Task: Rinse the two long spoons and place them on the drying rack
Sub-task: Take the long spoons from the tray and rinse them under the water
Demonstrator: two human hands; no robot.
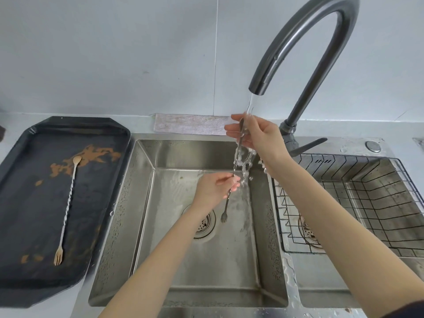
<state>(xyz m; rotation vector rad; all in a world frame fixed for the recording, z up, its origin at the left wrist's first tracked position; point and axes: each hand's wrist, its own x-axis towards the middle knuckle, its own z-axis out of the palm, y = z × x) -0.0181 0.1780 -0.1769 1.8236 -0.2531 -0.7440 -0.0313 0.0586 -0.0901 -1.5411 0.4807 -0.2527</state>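
Observation:
One long twisted-handle spoon [226,208] hangs nearly upright over the left sink basin [206,260], its small fork end pointing down. My left hand [214,188] grips its lower stem. My right hand [253,134] holds its bowl end under the running water from the tap [298,47]. The second long spoon [67,204] lies on the black tray [27,271] at the left, bowl end far, fork end near, among brown stains. The wire drying rack [358,203] sits in the right basin and holds nothing.
A folded pinkish cloth [188,123] lies behind the sink against the white wall. The tap lever [307,145] sticks out toward the rack. Water drops dot the sink divider [286,271] and rim. A round button [372,145] sits at the back right.

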